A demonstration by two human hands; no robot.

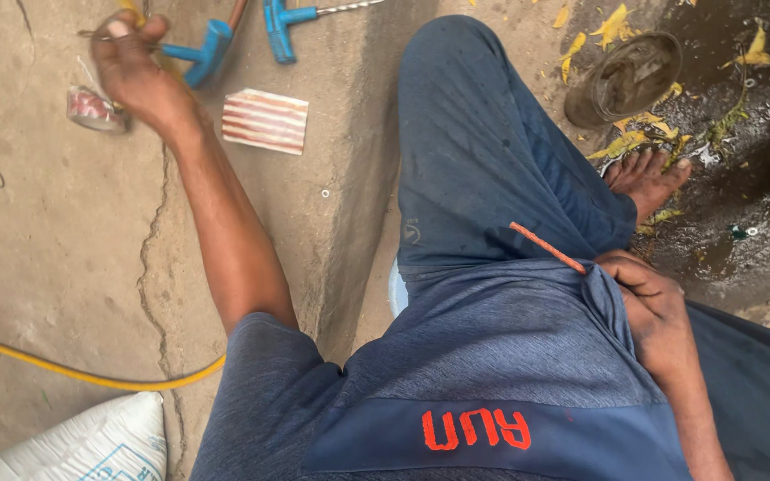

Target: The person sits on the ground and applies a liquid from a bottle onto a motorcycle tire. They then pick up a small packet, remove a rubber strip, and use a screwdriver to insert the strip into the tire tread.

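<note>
Reaching far out over the concrete floor (55, 258), left hand (131, 67) closed around a thin metal tool (104, 36) (only a sliver of wire-like metal showing past the fingers, so its exact kind cannot be told). Just beside that hand, toward the left edge, a small round tin (93, 109) with a reddish label, lying on its side. Close on the other side, a flat strip pack (266, 120) striped red and white, resting on the concrete. Above it, two blue T-handled tools (242, 36), one with a twisted metal shaft pointing toward the top edge.

Right hand (652, 307) down at the lap, fingers curled and pinching a thin reddish-orange strip (547, 248) that slants up across the dark blue trousers (483, 160). Grip closed at the strip's lower end.

Farther off: a bare foot (645, 178) on wet ground strewn with yellow leaf scraps, a dark round bowl (624, 78) just above it, a yellow hose (73, 370) curving across the lower left, a white sack (91, 445) at the bottom corner.
</note>
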